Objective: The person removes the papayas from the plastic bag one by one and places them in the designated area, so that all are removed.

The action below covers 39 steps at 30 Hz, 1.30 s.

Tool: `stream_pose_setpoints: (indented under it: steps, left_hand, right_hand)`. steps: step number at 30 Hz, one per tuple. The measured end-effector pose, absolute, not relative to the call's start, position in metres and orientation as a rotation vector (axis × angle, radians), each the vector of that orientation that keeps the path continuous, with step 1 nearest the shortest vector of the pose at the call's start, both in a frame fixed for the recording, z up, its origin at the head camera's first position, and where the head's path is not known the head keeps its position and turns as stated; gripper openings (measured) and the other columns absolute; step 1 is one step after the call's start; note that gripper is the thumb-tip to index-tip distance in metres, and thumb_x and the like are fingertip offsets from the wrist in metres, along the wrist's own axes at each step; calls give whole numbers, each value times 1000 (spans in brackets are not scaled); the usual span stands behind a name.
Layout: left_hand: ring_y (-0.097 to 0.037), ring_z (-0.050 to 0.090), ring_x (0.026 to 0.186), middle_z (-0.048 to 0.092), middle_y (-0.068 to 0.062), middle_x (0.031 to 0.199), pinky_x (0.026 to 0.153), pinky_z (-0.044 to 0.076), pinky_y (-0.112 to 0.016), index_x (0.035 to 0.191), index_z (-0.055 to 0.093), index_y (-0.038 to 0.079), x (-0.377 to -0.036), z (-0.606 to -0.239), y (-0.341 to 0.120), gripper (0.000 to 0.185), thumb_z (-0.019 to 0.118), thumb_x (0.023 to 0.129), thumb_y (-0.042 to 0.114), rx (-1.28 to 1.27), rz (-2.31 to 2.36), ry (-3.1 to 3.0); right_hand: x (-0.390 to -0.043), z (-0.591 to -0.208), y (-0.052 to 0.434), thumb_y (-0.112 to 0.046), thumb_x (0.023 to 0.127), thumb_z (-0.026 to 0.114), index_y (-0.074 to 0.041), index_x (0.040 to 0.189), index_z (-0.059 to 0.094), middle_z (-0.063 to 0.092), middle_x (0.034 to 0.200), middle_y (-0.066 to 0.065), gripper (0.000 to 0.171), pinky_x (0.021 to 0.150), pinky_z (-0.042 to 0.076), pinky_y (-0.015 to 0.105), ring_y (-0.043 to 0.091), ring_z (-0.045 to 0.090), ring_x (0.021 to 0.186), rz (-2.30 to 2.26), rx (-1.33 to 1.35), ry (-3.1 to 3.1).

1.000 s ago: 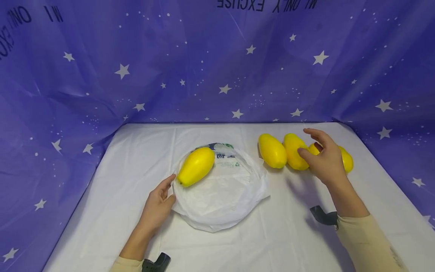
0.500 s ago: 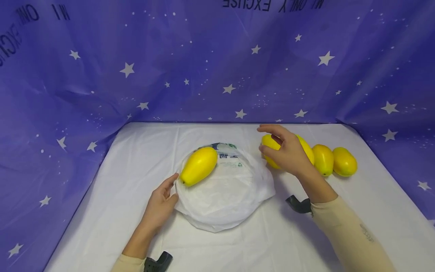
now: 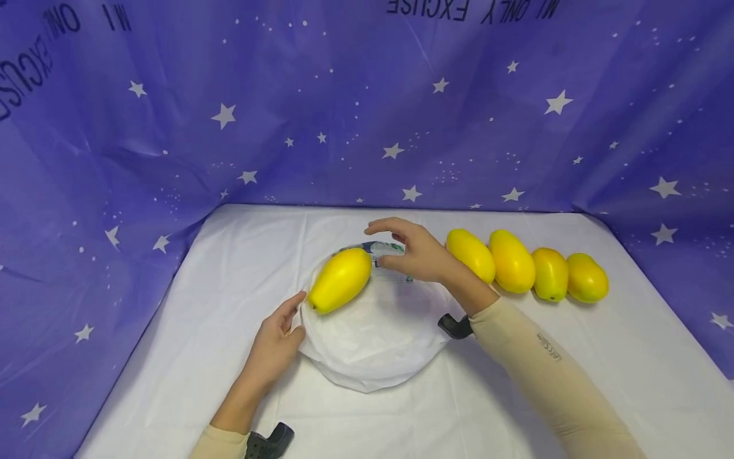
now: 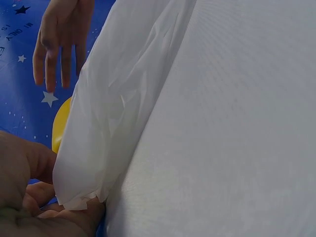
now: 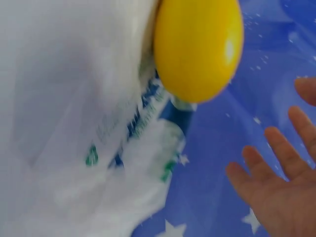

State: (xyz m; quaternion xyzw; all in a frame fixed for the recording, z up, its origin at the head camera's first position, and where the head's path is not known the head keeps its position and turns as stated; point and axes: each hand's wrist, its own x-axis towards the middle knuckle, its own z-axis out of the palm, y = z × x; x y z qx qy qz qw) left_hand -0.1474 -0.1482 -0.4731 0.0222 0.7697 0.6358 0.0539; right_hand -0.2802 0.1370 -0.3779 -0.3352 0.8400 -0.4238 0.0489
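Note:
In the head view, a white plastic bag with a rounded opening lies on the table. A yellow papaya rests across the opening's back left, its narrow end toward my left hand. That hand holds the bag's left edge; the left wrist view shows the bag's corner between its thumb and fingers. My right hand hovers over the bag's back right, fingers bowed and spread from the thumb, holding nothing. Its fingers appear apart from the papaya's rounded end in the right wrist view.
Several yellow fruits stand in a row at the right back: two longer ones and two shorter ones with greenish ends. A white cloth covers the table. Purple star-patterned sheeting rises behind and at both sides.
My right hand has moved left, from over the fruit row to above the bag, uncovering the row. My left hand stays at the bag's edge. The papaya has kept its place on the bag.

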Motion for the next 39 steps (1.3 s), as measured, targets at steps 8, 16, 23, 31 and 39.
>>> stream_pose_setpoints:
  steps: [8,16,23,31,39]
  left_hand:
    - [-16,28,141,29,-7,156,110,29,-28,152,33,9,-149,-474,-150,60,46,95,-3,59,1934,2338]
    - [-16,28,141,30,-8,155,109,29,-26,151,33,8,-150,-473,-148,61,46,94,-4,106,1927,2359]
    - [-16,28,141,30,-7,155,110,28,-27,152,32,9,-151,-474,-151,60,46,94,-1,73,1900,2381]
    - [-16,26,142,29,-7,156,111,27,-27,152,32,9,-151,-473,-151,61,46,94,-3,54,1895,2386]
    - [-16,29,141,30,-7,155,109,30,-25,152,33,9,-150,-474,-150,62,46,93,-4,54,1915,2354]
  right_hand:
    - [-295,-401,102,-2,82,69,-17,127,63,53,138,-1,48,110,35,45,14,44,130,-1271,-1083,2405]
    - [-292,-415,99,-7,81,71,-19,129,64,57,135,-6,50,104,40,38,12,48,124,-1168,-1118,2411]
    - [-289,-421,102,-13,78,78,-23,129,63,56,134,-9,53,107,38,38,10,45,126,-1085,-1224,2400]
    - [-278,-423,111,-20,77,83,-30,132,57,54,132,-17,61,97,45,38,11,49,118,-1058,-1183,2340]
    - [-263,-429,119,-19,74,85,-32,128,56,54,130,-20,63,97,45,35,9,49,119,-1100,-1151,2359]
